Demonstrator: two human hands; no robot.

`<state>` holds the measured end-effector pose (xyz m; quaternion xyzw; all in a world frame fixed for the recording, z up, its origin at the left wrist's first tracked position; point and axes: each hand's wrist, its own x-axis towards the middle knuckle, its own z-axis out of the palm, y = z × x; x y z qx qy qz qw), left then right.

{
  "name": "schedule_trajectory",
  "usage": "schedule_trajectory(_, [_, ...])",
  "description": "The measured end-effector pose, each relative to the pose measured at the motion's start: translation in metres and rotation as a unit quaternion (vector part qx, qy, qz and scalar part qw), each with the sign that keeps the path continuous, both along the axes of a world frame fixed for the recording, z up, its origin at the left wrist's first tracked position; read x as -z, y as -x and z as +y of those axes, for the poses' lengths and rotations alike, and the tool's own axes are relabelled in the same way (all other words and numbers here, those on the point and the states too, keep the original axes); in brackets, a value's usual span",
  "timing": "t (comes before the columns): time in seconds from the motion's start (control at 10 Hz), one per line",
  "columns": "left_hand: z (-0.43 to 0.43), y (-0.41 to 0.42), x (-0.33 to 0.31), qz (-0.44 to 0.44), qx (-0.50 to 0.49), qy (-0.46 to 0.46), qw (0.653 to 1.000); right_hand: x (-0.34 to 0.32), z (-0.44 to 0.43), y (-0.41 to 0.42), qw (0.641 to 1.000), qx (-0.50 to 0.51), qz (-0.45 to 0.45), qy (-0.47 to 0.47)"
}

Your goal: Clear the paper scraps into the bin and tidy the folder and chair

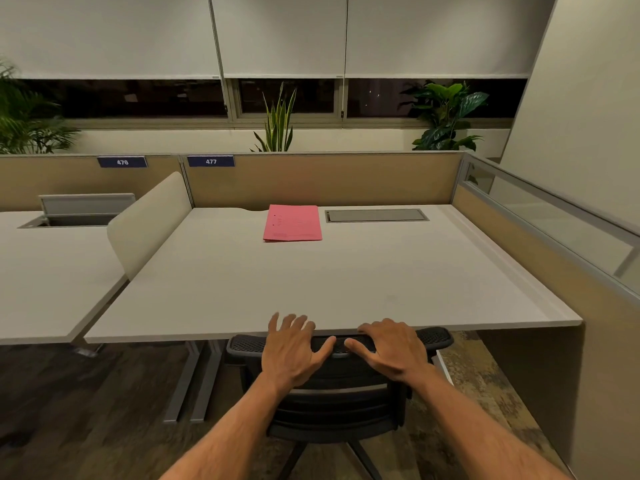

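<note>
A black mesh office chair (pixel 332 407) stands tucked under the front edge of the white desk (pixel 311 282), its backrest top touching the desk edge. My left hand (pixel 294 348) hovers over the backrest's top with fingers spread, holding nothing. My right hand (pixel 391 348) rests on the backrest top, fingers curved over it. A closed pink folder (pixel 292 223) lies flat at the back middle of the desk. No paper scraps or bin are in view.
A grey cable hatch (pixel 376 215) sits flush right of the folder. A beige divider panel (pixel 149 220) separates the neighbouring desk (pixel 45 271) on the left. Partition walls close the back and right. Desk legs (pixel 197 379) stand left of the chair.
</note>
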<state>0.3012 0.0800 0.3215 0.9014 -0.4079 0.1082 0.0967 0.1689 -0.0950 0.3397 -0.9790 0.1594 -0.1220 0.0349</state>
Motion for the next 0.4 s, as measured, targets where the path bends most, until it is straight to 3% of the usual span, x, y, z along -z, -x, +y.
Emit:
schedule_trajectory(0.2, [-0.002,0.001,-0.007,0.004,-0.054,-0.048,0.997,-0.002,0.004,-0.003,0.999,0.046,0.018,-0.015])
schedule_trajectory(0.4, [-0.005,0.005,-0.013,-0.009,-0.084,0.004,0.996,-0.019,0.014,-0.007,0.997,0.058,-0.014,-0.043])
